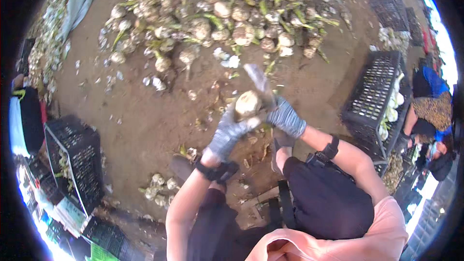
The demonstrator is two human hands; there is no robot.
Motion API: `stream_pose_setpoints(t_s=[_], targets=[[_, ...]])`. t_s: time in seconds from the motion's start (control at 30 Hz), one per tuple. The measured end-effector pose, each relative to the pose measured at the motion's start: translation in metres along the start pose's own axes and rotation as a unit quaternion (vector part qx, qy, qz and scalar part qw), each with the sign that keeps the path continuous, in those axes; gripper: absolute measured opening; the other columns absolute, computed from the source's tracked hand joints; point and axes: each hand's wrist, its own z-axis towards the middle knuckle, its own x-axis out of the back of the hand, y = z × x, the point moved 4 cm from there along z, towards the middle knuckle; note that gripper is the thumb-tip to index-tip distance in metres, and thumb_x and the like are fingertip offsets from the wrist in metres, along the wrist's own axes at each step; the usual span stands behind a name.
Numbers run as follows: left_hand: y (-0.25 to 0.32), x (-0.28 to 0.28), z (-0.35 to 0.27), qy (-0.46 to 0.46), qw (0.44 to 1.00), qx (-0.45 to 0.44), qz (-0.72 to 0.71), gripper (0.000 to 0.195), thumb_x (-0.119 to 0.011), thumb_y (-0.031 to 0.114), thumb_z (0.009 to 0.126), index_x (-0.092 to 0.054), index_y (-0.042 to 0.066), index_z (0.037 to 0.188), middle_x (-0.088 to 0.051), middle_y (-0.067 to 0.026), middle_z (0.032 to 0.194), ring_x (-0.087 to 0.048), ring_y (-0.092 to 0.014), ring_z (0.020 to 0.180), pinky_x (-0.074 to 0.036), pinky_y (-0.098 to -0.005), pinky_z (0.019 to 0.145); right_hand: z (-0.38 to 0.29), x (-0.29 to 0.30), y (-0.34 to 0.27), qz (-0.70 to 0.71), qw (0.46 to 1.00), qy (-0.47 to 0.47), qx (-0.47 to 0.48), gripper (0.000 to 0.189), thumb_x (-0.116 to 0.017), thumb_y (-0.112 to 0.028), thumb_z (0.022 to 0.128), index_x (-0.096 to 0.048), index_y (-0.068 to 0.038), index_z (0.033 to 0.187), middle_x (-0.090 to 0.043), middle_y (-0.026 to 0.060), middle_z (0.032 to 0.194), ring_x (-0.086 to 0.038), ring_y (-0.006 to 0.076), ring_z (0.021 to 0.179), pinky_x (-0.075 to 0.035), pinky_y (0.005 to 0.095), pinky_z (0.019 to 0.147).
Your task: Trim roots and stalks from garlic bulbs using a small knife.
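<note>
My left hand (228, 134), in a grey knit glove, grips a pale garlic bulb (248, 104) in front of my knees. In my right hand (288, 117), gloved alike, is a knife with a broad blade (256, 76), blurred and pointing up and away. The right hand is close beside the bulb; whether the blade touches it I cannot tell. A large heap of garlic bulbs (243, 32), soil-stained and some with green stems, lies on the floor beyond my hands.
To the right, a black plastic crate (373, 83) holds white bulbs (391, 114). Another black crate (85, 163) stands at left. A few trimmed bulbs (158, 190) lie by my left foot. Other people sit at the far right (431, 105) and left (30, 119). Peelings litter the brown floor (127, 123).
</note>
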Motion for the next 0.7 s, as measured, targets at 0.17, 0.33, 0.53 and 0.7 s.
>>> stream_pose_setpoints(t_s=[0.17,0.33,0.53,0.7], targets=[[0.004,0.021,-0.006,0.073,0.987,-0.12,-0.074,0.071,-0.079,0.016,0.064,-0.04,0.006,0.122,-0.055,-0.0051,0.108,-0.056,-0.015,0.096,-0.048,-0.0298,0.084,0.013,-0.01,-0.003,-0.205,0.965,-0.099,0.128,0.042,-0.068,-0.029,0.075,-0.057,-0.005,0.107,-0.065,0.009,0.082,-0.062,0.0197,0.072,-0.049,0.0334,0.063],[-0.008,0.043,-0.01,0.09,0.982,-0.133,0.099,0.07,-0.076,0.013,0.068,-0.034,0.006,0.124,-0.052,-0.0092,0.116,-0.053,-0.017,0.104,-0.045,-0.0304,0.089,-0.003,-0.028,-0.048,-0.491,0.838,-0.083,0.225,0.039,-0.064,-0.02,0.071,-0.055,-0.007,0.106,-0.062,0.0122,0.071,-0.061,0.0321,0.064,-0.048,0.0408,0.055],[-0.02,0.036,-0.016,0.038,0.977,-0.127,-0.165,0.048,-0.065,0.011,0.078,-0.039,0.006,0.117,-0.059,-0.0063,0.097,-0.058,-0.019,0.093,-0.048,-0.0324,0.084,-0.011,-0.049,-0.056,-0.572,0.752,-0.119,0.306,0.025,-0.05,-0.015,0.079,-0.055,0.0,0.097,-0.059,0.0111,0.061,-0.06,0.0256,0.055,-0.046,0.0387,0.046],[0.001,0.027,-0.019,0.093,0.923,-0.227,0.296,0.043,-0.069,0.017,0.075,-0.047,0.008,0.111,-0.06,-0.0043,0.093,-0.058,-0.018,0.088,-0.048,-0.0331,0.077,-0.002,-0.033,-0.047,-0.57,0.784,-0.106,0.224,0.038,-0.06,-0.016,0.07,-0.055,-0.001,0.104,-0.06,0.0133,0.068,-0.061,0.0281,0.062,-0.047,0.0387,0.054]])
